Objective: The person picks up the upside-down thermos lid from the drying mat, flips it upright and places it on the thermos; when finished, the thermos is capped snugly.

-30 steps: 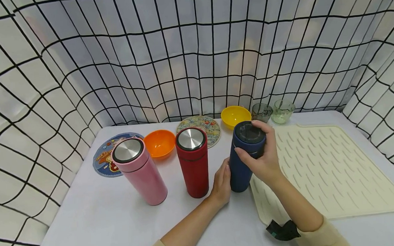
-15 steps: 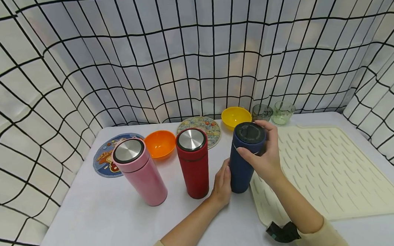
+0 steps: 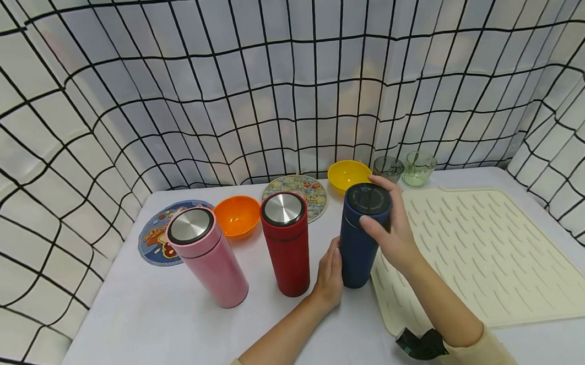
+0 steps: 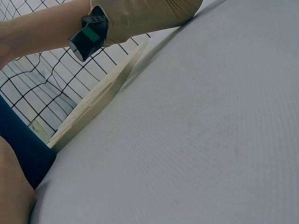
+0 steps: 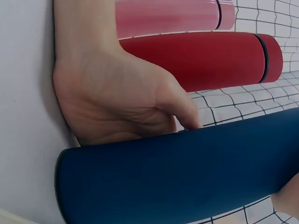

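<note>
A dark blue thermos stands upright on the table, its dark round top facing up. My left hand holds the lower body from the left side, with the thumb along the near face; its far fingers are hidden behind the bottle. Around the blue lid my right hand has its thumb at the front and fingers on the far right side. The right wrist view shows the left hand against the blue body. To the left stand a red thermos and a pink thermos, both with silver-topped lids.
A cream ridged mat lies at the right, beside the blue thermos. Toward the back are an orange bowl, a yellow bowl, two glasses and two round patterned mats. Black netting over white cloth encloses the table.
My right thumb has shifted rightward across the front of the lid, and the fingers behind it have moved slightly left. The left hand and the thermos have stayed in place.
</note>
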### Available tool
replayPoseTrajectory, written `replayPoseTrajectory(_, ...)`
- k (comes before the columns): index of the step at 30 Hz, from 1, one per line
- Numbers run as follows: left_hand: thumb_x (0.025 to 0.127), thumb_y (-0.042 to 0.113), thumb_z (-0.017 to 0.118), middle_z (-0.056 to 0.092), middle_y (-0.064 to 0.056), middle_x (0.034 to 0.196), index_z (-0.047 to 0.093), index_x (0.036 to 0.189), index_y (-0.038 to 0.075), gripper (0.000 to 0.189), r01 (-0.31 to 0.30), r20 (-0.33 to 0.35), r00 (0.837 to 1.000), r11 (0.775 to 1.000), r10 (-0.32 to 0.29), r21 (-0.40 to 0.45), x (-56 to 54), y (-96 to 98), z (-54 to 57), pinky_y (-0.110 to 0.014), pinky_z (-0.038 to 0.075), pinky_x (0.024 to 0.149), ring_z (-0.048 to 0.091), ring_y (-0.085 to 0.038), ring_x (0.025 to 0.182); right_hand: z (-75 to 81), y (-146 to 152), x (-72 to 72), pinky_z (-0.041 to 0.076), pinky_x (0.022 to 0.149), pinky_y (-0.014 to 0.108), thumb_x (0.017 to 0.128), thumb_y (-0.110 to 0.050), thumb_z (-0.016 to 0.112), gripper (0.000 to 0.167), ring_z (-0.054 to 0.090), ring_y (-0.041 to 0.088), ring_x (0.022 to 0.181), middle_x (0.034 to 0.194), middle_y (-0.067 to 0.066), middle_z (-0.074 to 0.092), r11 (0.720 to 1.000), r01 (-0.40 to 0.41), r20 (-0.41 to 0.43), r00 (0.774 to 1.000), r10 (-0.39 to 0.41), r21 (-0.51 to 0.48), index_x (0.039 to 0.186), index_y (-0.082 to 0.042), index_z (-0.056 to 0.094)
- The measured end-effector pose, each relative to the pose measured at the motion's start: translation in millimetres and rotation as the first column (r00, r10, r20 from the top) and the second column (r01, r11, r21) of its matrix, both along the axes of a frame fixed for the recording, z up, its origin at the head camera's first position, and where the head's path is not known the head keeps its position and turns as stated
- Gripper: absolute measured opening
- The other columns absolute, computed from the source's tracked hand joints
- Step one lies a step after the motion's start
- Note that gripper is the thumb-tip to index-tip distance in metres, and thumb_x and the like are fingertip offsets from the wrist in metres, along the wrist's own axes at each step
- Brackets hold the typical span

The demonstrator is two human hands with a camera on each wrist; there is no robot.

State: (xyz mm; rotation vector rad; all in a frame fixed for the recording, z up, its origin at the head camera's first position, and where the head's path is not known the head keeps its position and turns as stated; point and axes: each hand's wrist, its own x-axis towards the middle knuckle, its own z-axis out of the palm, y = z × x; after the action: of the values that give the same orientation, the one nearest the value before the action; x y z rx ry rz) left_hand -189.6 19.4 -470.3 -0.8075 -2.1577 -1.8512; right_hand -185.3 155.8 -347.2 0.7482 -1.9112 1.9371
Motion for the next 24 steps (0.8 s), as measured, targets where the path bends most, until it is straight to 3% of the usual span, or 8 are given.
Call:
replayPoseTrajectory(1, 0.097, 0.005, 0.017, 0.054, -0.017, 0.118, 0.041, 0.126, -0.002, 0.039, 0.001, 0.005, 1.000, 1.000, -0.001, 0.000, 2.6, -0.6, 5.1, -0.041, 0.039, 0.095, 0.051, -0.027, 0.106, 0.0, 1, 0.2, 0.038, 0.095, 0.025, 0.085, -0.006, 0.050, 0.055, 0.045, 0.021, 0.114, 0.130, 0.011, 0.039, 1.000, -0.019, -0.008, 1.000, 0.019, -0.008, 0.136, -0.001, 0.028)
replayPoseTrajectory(5, 0.095, 0.003, 0.018, 0.053, -0.019, 0.120, 0.039, 0.128, -0.004, 0.039, 0.016, -0.004, 1.000, 1.000, -0.016, 0.007, 2.5, -0.4, 4.1, -0.042, 0.038, 0.096, 0.050, -0.029, 0.109, -0.4, 3, -0.6, 0.037, 0.095, 0.025, 0.087, -0.011, 0.043, 0.052, 0.044, 0.021, 0.115, 0.132, 0.014, 0.037, 0.997, -0.061, -0.035, 0.998, 0.059, -0.043, 0.136, 0.001, 0.030)
replayPoseTrajectory(9, 0.099, 0.025, 0.022, 0.052, -0.018, 0.121, 0.035, 0.131, -0.002, 0.044, 0.040, -0.022, 0.999, 0.999, -0.039, 0.005, 0.8, -0.7, -0.6, -0.041, 0.039, 0.095, 0.050, -0.027, 0.109, -1.0, 1, -1.7, 0.041, 0.092, 0.027, 0.083, -0.006, 0.050, 0.051, 0.048, 0.022, 0.109, 0.124, 0.012, 0.044, 0.995, -0.048, -0.042, 0.998, 0.044, -0.086, 0.132, -0.002, 0.035)
replayPoseTrajectory(14, 0.096, 0.050, 0.027, 0.051, -0.023, 0.119, 0.030, 0.131, -0.006, 0.066, 0.083, -0.006, 0.997, 0.997, -0.083, 0.007, 10.1, -2.4, 18.8, -0.040, 0.040, 0.094, 0.050, -0.030, 0.108, -2.5, 3, -3.1, 0.044, 0.088, 0.027, 0.081, -0.015, 0.067, 0.056, 0.052, 0.021, 0.103, 0.117, 0.010, 0.048, 0.993, -0.041, 0.003, 0.999, 0.041, -0.109, 0.127, -0.010, 0.036)
replayPoseTrajectory(18, 0.095, 0.054, 0.028, 0.050, -0.024, 0.119, 0.028, 0.130, -0.008, 0.071, 0.092, 0.007, 0.996, 0.996, -0.092, -0.002, 16.4, -2.8, 31.3, -0.040, 0.040, 0.094, 0.050, -0.030, 0.108, -1.1, 7, -4.2, 0.039, 0.093, 0.025, 0.089, -0.025, 0.056, 0.055, 0.045, 0.020, 0.113, 0.132, 0.009, 0.037, 0.992, -0.102, 0.044, 0.993, 0.106, -0.073, 0.135, -0.008, 0.031)
replayPoseTrajectory(21, 0.094, 0.054, 0.029, 0.049, -0.025, 0.119, 0.028, 0.130, -0.009, 0.072, 0.093, 0.007, 0.996, 0.996, -0.093, -0.004, 16.9, -2.6, 33.0, -0.040, 0.039, 0.094, 0.049, -0.031, 0.108, 0.2, 10, -4.7, 0.037, 0.096, 0.025, 0.091, -0.018, 0.043, 0.053, 0.041, 0.021, 0.118, 0.137, 0.011, 0.034, 0.987, -0.149, 0.039, 0.988, 0.151, -0.060, 0.139, -0.004, 0.028)
replayPoseTrajectory(24, 0.094, 0.053, 0.030, 0.049, -0.026, 0.118, 0.027, 0.130, -0.008, 0.071, 0.102, 0.005, 0.995, 0.995, -0.102, 0.003, 16.2, -2.4, 33.1, -0.040, 0.040, 0.094, 0.049, -0.032, 0.108, 0.9, 12, -5.0, 0.039, 0.095, 0.028, 0.091, -0.015, 0.048, 0.051, 0.044, 0.023, 0.115, 0.131, 0.015, 0.041, 0.986, -0.159, 0.021, 0.987, 0.161, -0.055, 0.138, -0.004, 0.031)
